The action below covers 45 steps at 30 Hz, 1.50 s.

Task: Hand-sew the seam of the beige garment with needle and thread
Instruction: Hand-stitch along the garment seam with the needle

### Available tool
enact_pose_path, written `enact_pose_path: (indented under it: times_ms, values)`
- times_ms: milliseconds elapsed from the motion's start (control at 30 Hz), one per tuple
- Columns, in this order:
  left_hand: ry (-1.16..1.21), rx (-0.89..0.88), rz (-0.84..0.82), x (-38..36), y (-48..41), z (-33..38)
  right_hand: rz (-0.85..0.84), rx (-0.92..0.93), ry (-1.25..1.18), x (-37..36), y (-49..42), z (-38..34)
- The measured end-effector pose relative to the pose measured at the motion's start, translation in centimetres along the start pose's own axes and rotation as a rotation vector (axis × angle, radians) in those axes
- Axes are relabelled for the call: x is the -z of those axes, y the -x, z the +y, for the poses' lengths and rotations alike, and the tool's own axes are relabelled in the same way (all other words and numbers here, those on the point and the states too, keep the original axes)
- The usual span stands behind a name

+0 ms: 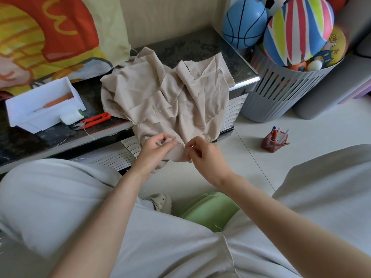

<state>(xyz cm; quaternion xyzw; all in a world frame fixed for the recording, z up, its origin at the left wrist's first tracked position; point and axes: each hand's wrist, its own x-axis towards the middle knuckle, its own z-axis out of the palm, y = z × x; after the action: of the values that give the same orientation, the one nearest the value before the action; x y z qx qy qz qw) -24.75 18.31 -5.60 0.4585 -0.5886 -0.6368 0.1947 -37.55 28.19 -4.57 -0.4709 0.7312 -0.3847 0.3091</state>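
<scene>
- Your left hand is pinching a small fold of the beige garment between thumb and curled fingers, bunching the edge up for the stitch.
- Your right hand is pinching the rear of the needle, with the tip pointing toward 10 o'clock into that fold.
- The two hands are working close together but apart, with little more than the needle between them.
- The working thread is too fine to make out at the hands, so I cannot tell how much is trailing.
- Judgement on the step: a stitch is going in.
  - You should be tensioning the fold with the left hand and running the needle parallel to the edge.
  - You should be taking a short, even bite and keeping the left fingertips out of the tip's line.
  - This thin cloth looks likely to pucker, so you should be drawing the thread through gently.
- The worked edge is hanging off the front of the dark table, right at your hands. The bulk of the garment is lying crumpled on the table at 12 o'clock from them.
- At 10 o'clock, well apart from the hands, the orange snips are lying just beside the spool of white thread and the white tray.
- At 3 o'clock the pen holder is standing on the floor, and at 1 o'clock the grey basket is holding balls.
</scene>
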Motion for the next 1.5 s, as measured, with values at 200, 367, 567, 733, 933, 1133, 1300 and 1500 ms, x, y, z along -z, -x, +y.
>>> enact_pose_path:
  times_ms: [200, 367, 567, 733, 933, 1133, 1300, 1500]
  values:
    - [-0.031, 0.019, 0.001, 0.10, 0.24, 0.20, -0.032, -0.031, 0.008, 0.08, 0.15, -0.17]
    - [-0.022, -0.022, -0.002, 0.05, 0.35, 0.31, -0.039, -0.037, 0.031, 0.07, 0.14, -0.46]
    - [-0.054, -0.014, 0.011, 0.12, 0.17, 0.27, -0.044, -0.050, 0.036, 0.13, 0.18, -0.80]
    - [-0.062, -0.030, 0.011, 0.09, 0.36, 0.38, -0.036, -0.047, 0.062, 0.00, 0.08, -0.80]
    - [-0.056, -0.018, 0.006, 0.09, 0.55, 0.54, -0.041, -0.048, 0.085, -0.13, 0.06, -0.84]
    - [-0.043, 0.003, 0.012, 0.12, 0.35, 0.40, -0.037, -0.060, 0.083, -0.04, 0.02, -0.60]
    - [-0.043, -0.038, 0.008, -0.03, 0.44, 0.48, -0.035, -0.034, 0.058, 0.06, 0.07, -0.84]
    - [-0.040, -0.027, 0.005, 0.17, 0.44, 0.64, -0.029, -0.027, 0.043, 0.17, 0.14, -1.01]
